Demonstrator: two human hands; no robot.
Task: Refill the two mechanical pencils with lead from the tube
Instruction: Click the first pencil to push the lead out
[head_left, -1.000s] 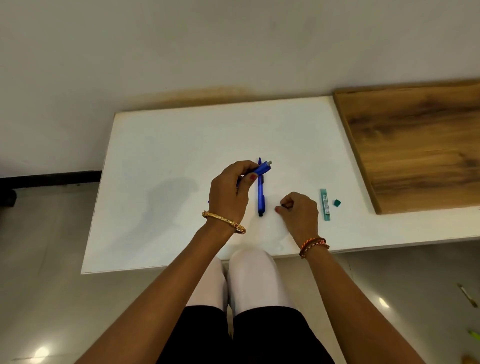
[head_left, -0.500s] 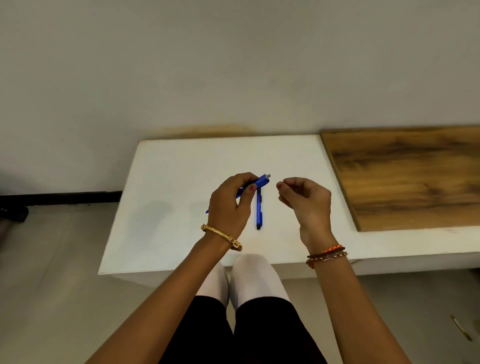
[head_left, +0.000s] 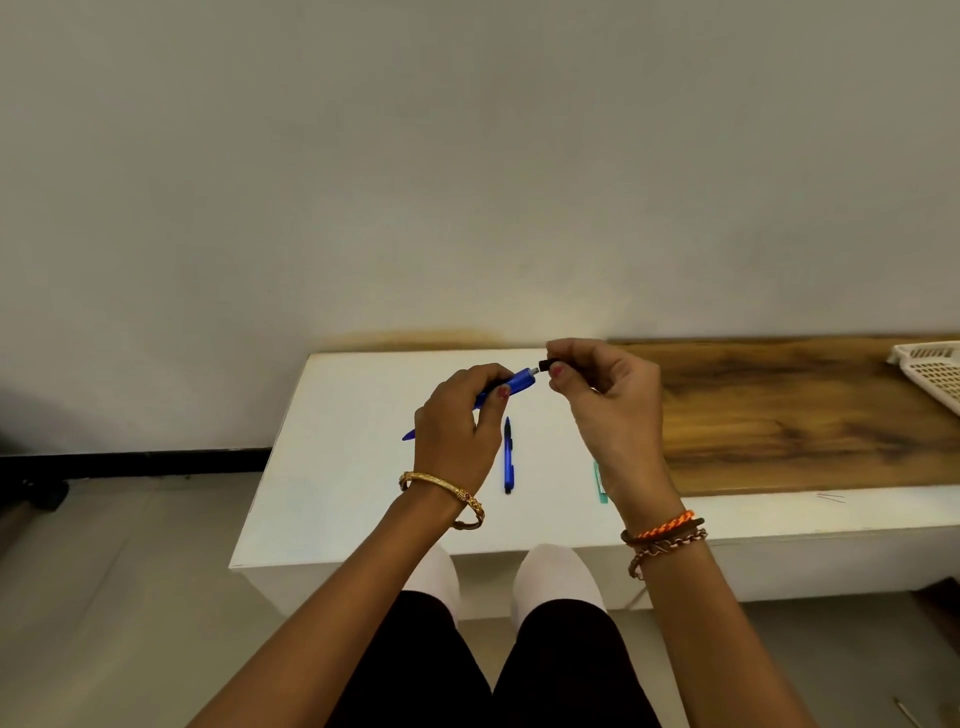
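Observation:
My left hand (head_left: 457, 421) grips a blue mechanical pencil (head_left: 511, 384) above the white table (head_left: 353, 467), its grey rear end pointing right and its tip sticking out lower left. My right hand (head_left: 605, 395) pinches a small dark cap (head_left: 544, 365) just right of that rear end, a small gap apart. A second blue pencil (head_left: 508, 457) lies on the table between my hands, tip pointing away. The green lead tube (head_left: 600, 483) lies on the table, mostly hidden behind my right wrist.
A wooden board (head_left: 789, 415) covers the table's right part. A white perforated basket (head_left: 935, 374) sits at the far right edge. The wall stands right behind the table. My knees are below the front edge.
My right hand rose from the table near the tube and came up to the held pencil's rear end with a small dark cap. The camera tilted up. The left hand kept its grip.

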